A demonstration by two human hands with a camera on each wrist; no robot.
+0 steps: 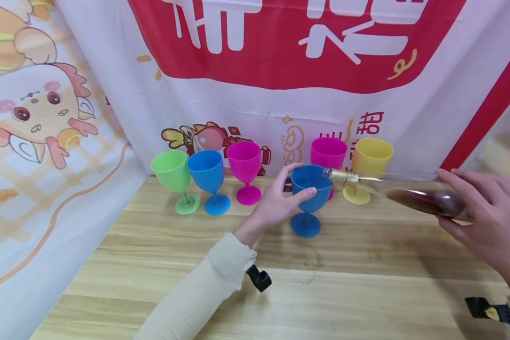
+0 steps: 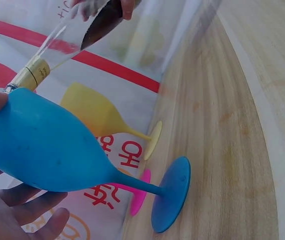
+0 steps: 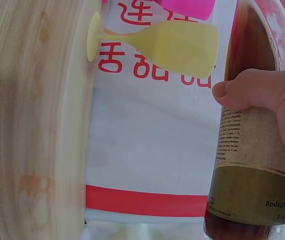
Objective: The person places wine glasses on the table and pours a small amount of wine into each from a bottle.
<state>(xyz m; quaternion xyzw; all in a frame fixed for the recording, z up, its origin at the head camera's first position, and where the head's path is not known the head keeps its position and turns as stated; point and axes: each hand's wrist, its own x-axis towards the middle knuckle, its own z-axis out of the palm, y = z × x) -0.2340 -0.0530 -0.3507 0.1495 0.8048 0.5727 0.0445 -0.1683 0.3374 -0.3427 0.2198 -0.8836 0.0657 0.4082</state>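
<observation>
Beige sleeve foremost, the left hand grips a blue goblet, the right hand clasping a near-level bottle, mouth leftward at its rim.

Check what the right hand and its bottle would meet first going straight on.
Probably the blue cup that the left hand holds: the mouth of the bottle appears at its rim, though contact is unclear.

Blue goblet, one, nine o'clock in the left wrist view, I see; left hand holding its bowl, eight. Yellow goblet, behind, past nine. Pink foot, six. Bottle, dark contents, half past ten, neck at blue rim; right hand on it, twelve. Wooden table, three.
</observation>
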